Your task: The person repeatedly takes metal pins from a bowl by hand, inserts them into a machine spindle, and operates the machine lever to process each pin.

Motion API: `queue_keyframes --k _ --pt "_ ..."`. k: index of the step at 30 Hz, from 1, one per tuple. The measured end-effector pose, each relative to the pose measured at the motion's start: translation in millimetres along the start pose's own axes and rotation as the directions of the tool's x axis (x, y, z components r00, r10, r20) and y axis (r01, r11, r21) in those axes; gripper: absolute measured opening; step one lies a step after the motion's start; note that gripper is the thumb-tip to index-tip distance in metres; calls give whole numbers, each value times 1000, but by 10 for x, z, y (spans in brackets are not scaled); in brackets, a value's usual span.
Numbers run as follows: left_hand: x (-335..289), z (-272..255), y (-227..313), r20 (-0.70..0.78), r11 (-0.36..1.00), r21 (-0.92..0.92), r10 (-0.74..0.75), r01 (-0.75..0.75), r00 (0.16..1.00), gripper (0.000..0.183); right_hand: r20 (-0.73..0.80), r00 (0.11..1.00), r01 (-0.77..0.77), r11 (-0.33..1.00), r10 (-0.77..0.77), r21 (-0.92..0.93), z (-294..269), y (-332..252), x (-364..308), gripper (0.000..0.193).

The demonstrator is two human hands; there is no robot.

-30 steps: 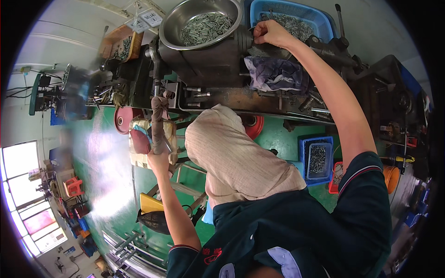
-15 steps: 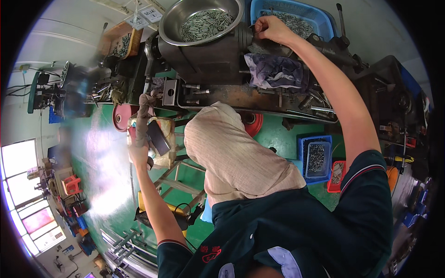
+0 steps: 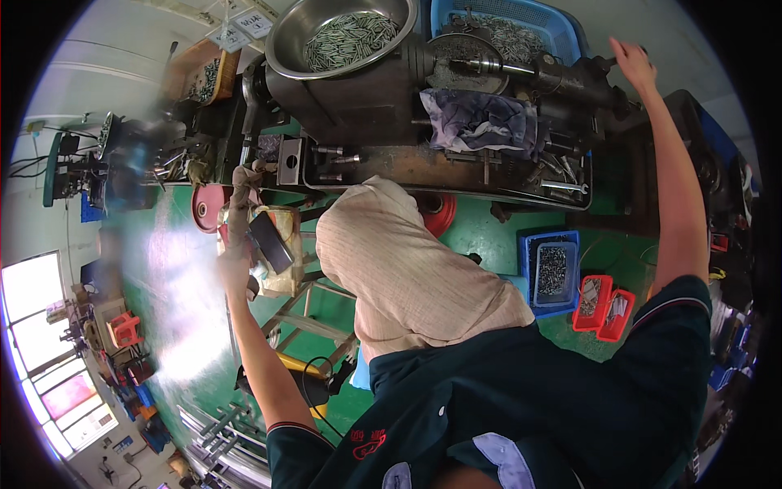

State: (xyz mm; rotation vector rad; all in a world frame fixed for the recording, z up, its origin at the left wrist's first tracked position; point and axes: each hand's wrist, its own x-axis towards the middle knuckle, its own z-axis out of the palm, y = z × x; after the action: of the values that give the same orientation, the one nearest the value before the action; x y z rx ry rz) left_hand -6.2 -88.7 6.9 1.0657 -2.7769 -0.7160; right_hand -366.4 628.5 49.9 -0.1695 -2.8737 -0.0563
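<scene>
My left hand (image 3: 235, 273), slightly blurred, is closed round the lower part of a cloth-wrapped lever (image 3: 238, 213) at the machine's left front. My right hand (image 3: 638, 69) is at the lever handle of the dark tailstock (image 3: 562, 79), its fingers round the handle and partly hidden. A bright metal spindle (image 3: 493, 67) points left from the tailstock to the headstock chuck (image 3: 419, 61). Beneath the spindle lies a round pan (image 3: 456, 77) of metal chips. A steel bowl (image 3: 281, 53) of small metal pins rests on the headstock.
A blue basket (image 3: 574, 37) of metal parts stands behind the spindle. A patterned cloth (image 3: 476, 122) and a wrench (image 3: 564, 187) lie on the machine bed. On the floor at right are blue bins (image 3: 525, 244) and red bins (image 3: 599, 281). A phone (image 3: 271, 242) lies beside my left hand.
My right hand has left the chuck and moved right to the tailstock lever. The spindle and chip pan are now uncovered. My left hand stays at the wrapped lever.
</scene>
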Motion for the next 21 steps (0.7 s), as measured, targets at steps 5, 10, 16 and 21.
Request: queue_keyframes --k 5,10,16,21 --pt "74 33 -167 -5 999 33 25 -25 1000 23 -173 984 -81 982 51 -173 -297 333 -1064 51" --pt "158 106 -314 -21 992 75 100 -98 995 22 -44 986 -163 978 159 -127 -659 58 -1513 57" --pt "110 86 -196 -1 996 65 65 -64 998 22 -26 984 -181 972 179 -152 -657 15 -1566 57" --pt "133 151 -218 -31 997 56 58 -56 998 24 -16 978 -206 961 207 -185 -739 -21 -1569 57"
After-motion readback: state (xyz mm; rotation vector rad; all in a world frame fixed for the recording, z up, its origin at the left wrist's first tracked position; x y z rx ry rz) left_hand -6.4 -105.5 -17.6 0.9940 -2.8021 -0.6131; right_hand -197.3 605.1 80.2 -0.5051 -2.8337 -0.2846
